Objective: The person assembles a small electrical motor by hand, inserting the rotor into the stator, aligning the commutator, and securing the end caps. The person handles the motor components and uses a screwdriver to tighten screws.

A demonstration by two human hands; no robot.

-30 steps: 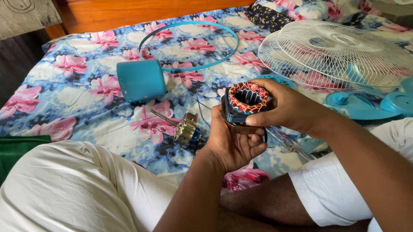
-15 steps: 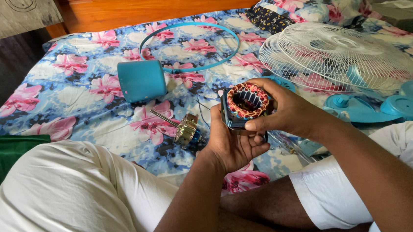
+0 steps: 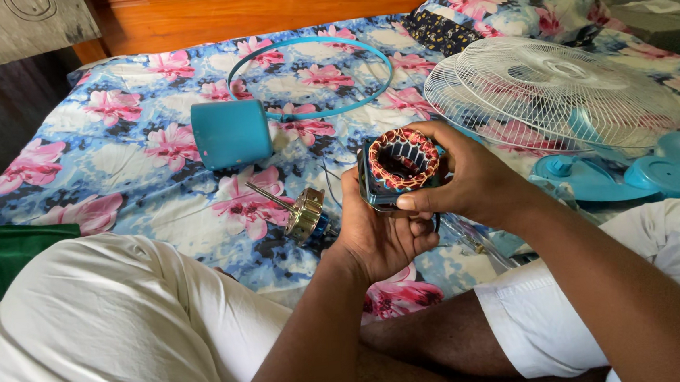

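Observation:
A fan motor stator [image 3: 399, 166] with copper and red windings around a dark round opening is held up between both hands above the floral bedsheet [image 3: 143, 150]. My left hand [image 3: 380, 236] cups it from below and behind. My right hand [image 3: 468, 174] wraps over its right side, thumb along the lower front edge. Just left of the hands lies the rotor [image 3: 303, 214], a brass-coloured drum with a thin steel shaft pointing up-left.
A blue motor housing [image 3: 232, 133] and a blue ring [image 3: 311, 76] lie further back on the bed. A white wire fan guard [image 3: 546, 90] and blue fan blades [image 3: 630, 176] sit to the right, a floral pillow [image 3: 519, 3] behind. My white-clad knees fill the foreground.
The stator has been turned slightly in my hands, and my right fingers have shifted their grip around it. The parts on the bed have not moved.

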